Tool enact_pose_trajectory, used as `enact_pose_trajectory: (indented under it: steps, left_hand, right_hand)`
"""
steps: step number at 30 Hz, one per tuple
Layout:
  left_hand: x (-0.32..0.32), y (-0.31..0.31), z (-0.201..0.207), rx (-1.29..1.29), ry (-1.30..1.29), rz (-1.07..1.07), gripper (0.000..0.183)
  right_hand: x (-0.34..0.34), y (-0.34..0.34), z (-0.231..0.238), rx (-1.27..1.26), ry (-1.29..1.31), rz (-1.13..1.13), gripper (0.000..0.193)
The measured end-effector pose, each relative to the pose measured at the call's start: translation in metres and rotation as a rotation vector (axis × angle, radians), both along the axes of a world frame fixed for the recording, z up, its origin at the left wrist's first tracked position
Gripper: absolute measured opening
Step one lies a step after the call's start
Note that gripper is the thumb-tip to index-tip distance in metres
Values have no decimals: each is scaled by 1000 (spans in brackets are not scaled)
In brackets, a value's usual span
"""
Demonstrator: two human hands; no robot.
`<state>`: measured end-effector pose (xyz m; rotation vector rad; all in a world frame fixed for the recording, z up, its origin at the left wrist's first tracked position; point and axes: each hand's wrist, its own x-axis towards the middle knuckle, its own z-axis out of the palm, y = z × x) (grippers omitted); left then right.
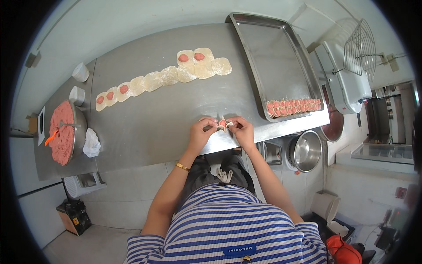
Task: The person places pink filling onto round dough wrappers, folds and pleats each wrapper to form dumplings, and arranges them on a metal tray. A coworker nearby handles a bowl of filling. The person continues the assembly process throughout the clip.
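Observation:
Close to the table's near edge, my left hand [203, 131] and my right hand [241, 130] pinch opposite sides of a dumpling [223, 124] with pink filling showing in its middle. Its wrapper edges stick up between my fingertips. Farther off, a row of flat, floured wrappers [153, 81] lies across the steel table, some with a ball of pink filling [124, 89] on them. To the right, a metal tray [288, 66] holds filled dumplings [293, 107] packed in rows along its near end.
A large bowl of pink minced filling [63, 127] stands at the left, with an orange-handled tool [51, 137] in it. Beside it are a white cloth [92, 143] and white cups [81, 72]. A grey-white mixer [340, 77] stands right of the tray; a steel bowl [307, 151] sits below the table.

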<state>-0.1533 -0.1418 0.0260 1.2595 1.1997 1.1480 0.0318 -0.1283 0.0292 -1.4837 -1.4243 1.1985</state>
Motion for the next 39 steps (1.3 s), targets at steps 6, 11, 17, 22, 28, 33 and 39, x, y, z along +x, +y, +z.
enact_pose_trajectory:
  steps: [6,11,17,22,28,33,39]
  left_hand:
    - [5,3,2,44,100,-99,11]
    - [2,0,-2,-14,134,-94,14]
    - [3,-6,-18,138,191,-13,12]
    - [8,-8,-8,164,354,-24,12]
    - [12,-7,2,172,411,-69,8]
    - [11,-4,-4,172,340,-67,12]
    - [11,-4,4,57,191,-84,15]
  right_hand:
    - [4,5,-4,96,-140,82,33]
    - [12,7,5,100,-134,195,30]
    - [6,9,5,239,-373,223,17]
    - [-2,13,10,368,-509,179,7]
    - [1,12,13,402,-569,251,17]
    - [14,-1,32,279,-475,270,27]
    - [18,-12,29,295,-472,293,30]
